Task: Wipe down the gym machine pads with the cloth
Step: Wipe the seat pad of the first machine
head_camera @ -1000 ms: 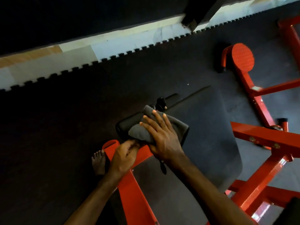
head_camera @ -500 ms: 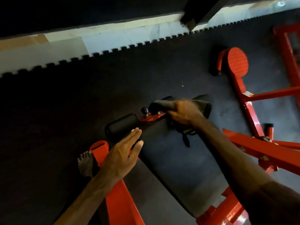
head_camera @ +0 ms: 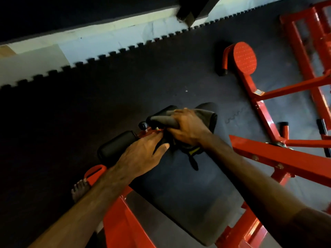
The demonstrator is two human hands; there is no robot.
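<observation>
Cloth (head_camera: 200, 116), grey, soft, bunched: draped over the right-hand roller pad (head_camera: 210, 113) at the head of the machine, pinned there under the right hand (head_camera: 188, 127).

Head view, the only 1 supplied:
- Right hand: fingers curled over the cloth and the roller beneath, gripping both. Step in hand, by my judgement: wiping this roller.
- Left hand (head_camera: 141, 154): fingers fairly straight, reaching toward the red bracket between the 2 rollers, holding nothing; whether the fingertips touch the bracket or the cloth's hanging edge cannot be told.
- Left-hand roller pad (head_camera: 117, 145): black, glossy, bare of cloth, just beside the left hand.
- Large flat pad (head_camera: 179, 190): black, broad, matte, sloping toward the viewer below both hands. A dark strap with a yellow-green mark (head_camera: 194, 153) hangs onto it beneath the right wrist.
- Frame (head_camera: 279, 158): red-orange steel tubing either side of the flat pad.
- Black knob (head_camera: 143, 125) beside the bracket.
- Round red footplate (head_camera: 244, 58) on the dark rubber floor (head_camera: 89, 113), well apart.
- Bare foot (head_camera: 79, 190) on the floor near the frame's left end.

Next move, judged: sweep the cloth round the roller, then carry it down onto the flat pad; firm pressure needed, keeping the cloth clear of the knob.
</observation>
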